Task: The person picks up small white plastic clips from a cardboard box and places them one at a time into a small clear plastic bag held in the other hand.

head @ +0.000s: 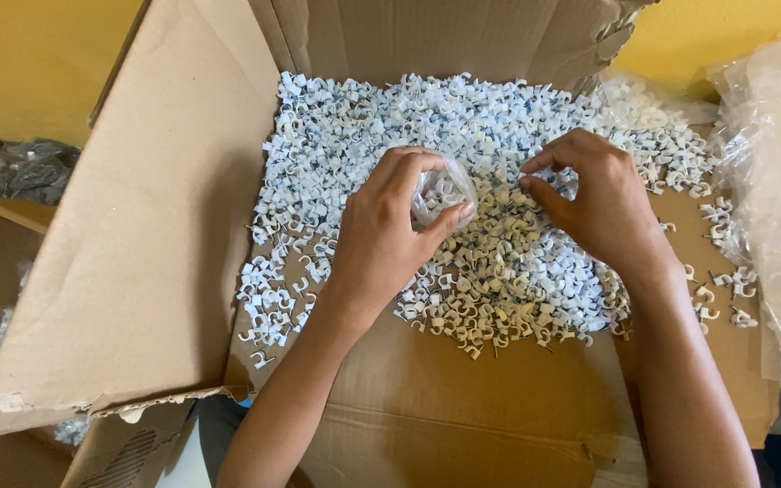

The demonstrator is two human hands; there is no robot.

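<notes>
A big heap of small white cable clips [490, 262] with short nails covers the floor of an opened cardboard box [463, 416]. My left hand [381, 244] holds a small clear plastic bag [442, 192] open above the heap, with a few clips inside it. My right hand [594, 199] rests on the heap just right of the bag, thumb and forefinger pinched on a clip.
The box's left flap [137, 235] stands up at the left and its back wall [427, 36] rises behind the heap. A pile of clear plastic bags [775, 181] lies at the right. A dark bag [20, 167] sits at the far left against a yellow wall.
</notes>
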